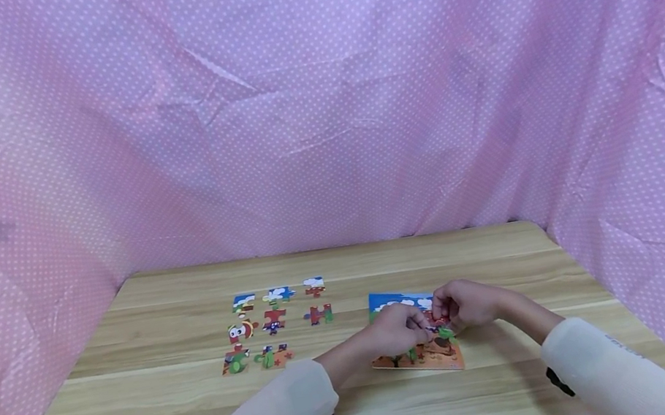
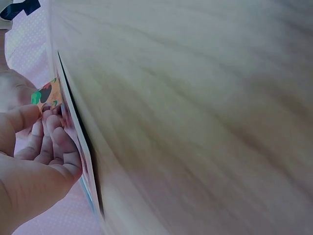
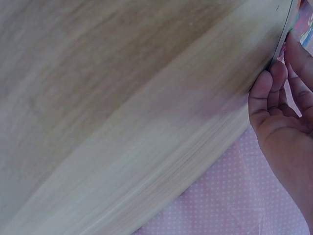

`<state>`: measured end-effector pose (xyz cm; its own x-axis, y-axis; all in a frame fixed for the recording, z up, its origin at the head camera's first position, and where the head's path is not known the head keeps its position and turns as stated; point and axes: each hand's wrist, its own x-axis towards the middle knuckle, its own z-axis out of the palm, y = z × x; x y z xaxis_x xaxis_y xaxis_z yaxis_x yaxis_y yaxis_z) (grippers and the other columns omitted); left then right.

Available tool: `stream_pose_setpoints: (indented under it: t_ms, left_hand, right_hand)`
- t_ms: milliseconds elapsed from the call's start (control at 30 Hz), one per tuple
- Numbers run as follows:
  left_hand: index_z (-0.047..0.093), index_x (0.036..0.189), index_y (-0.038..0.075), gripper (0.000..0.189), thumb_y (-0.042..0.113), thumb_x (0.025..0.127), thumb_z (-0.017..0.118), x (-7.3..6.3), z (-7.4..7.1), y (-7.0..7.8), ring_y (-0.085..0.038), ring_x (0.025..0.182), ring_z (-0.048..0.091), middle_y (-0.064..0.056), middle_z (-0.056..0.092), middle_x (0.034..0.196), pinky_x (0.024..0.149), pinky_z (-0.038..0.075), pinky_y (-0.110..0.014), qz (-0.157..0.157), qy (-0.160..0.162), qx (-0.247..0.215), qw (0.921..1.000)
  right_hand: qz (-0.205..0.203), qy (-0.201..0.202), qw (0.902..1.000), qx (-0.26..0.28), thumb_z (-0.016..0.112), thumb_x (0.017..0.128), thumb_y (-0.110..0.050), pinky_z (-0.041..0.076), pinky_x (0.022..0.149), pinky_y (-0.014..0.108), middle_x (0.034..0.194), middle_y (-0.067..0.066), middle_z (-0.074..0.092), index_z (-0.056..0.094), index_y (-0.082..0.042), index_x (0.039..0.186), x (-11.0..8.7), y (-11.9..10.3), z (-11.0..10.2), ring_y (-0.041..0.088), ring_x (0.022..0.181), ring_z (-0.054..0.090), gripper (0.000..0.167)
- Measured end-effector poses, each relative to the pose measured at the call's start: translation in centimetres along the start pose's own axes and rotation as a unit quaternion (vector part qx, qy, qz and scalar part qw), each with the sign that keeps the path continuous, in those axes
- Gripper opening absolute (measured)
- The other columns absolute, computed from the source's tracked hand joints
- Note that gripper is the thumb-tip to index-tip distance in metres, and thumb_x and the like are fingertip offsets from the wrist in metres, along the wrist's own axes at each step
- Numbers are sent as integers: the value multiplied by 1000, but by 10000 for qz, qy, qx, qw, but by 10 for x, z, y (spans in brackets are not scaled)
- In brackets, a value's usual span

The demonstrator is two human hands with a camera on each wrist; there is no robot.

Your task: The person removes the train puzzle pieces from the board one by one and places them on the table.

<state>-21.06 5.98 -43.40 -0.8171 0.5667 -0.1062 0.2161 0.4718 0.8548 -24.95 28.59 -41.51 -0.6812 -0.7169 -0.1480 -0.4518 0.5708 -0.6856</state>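
A picture puzzle board with blue sky and orange ground lies at the right of the table. My left hand is over its middle, thumb and fingertips pinching an orange puzzle piece with green and dark patches, tilted up from the board. My right hand is at the board's right side. In the right wrist view, its curled fingers grip the board's edge, with one digit on top. The two hands hide much of the board's centre.
Left of the board, several loose puzzle pieces lie spread in rough rows, among them a red piece with eyes and a blue-sky piece. The wooden table is enclosed by a pink dotted curtain.
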Motion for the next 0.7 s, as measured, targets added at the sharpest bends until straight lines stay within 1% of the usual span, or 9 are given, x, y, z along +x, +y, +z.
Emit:
stream_pose_setpoints:
  t_ms: [200,267,367,500,633,700]
  left_hand:
    - [69,91,11,7,9,97,69,-5,-13,-7,-12,74,61,4,69,86,64,48,-24,64,-100,-280,9995]
    - [69,91,11,7,8,98,67,-9,-19,-9,-13,75,61,3,70,87,63,47,-24,98,-118,-377,9992]
    - [69,93,10,6,8,98,66,-15,-28,-12,-14,75,61,0,70,88,65,48,-25,122,-88,-398,9991]
    - [69,94,12,5,10,99,67,-27,-40,-18,-14,76,59,0,69,89,64,47,-25,17,-10,-356,9994]
    - [68,95,12,6,11,100,66,-44,-54,-25,-16,80,60,-1,70,92,64,45,-27,-74,-8,-515,9986]
    - [69,96,10,5,11,100,65,-52,-62,-29,-18,83,60,-2,70,94,66,45,-28,-66,10,-539,9985]
  right_hand:
    - [338,35,9994,32,78,79,10,49,69,26,87,7,62,64,-2,95,1,0,0,15,79,56,25]
    - [388,52,9992,73,79,79,9,49,70,26,88,7,62,63,-1,95,1,0,1,17,80,55,25]
    - [408,81,9991,73,80,80,8,48,70,26,89,8,61,63,-2,96,2,1,1,18,82,55,25]
    - [409,90,9991,79,80,80,7,47,71,26,90,7,60,63,-2,97,0,0,1,19,83,54,26]
    - [377,120,9992,22,81,81,5,46,70,26,90,7,59,64,-4,100,-1,0,1,19,84,53,27]
    - [334,142,9993,-21,81,82,3,46,70,25,91,6,59,65,-5,103,-1,0,1,19,84,53,28]
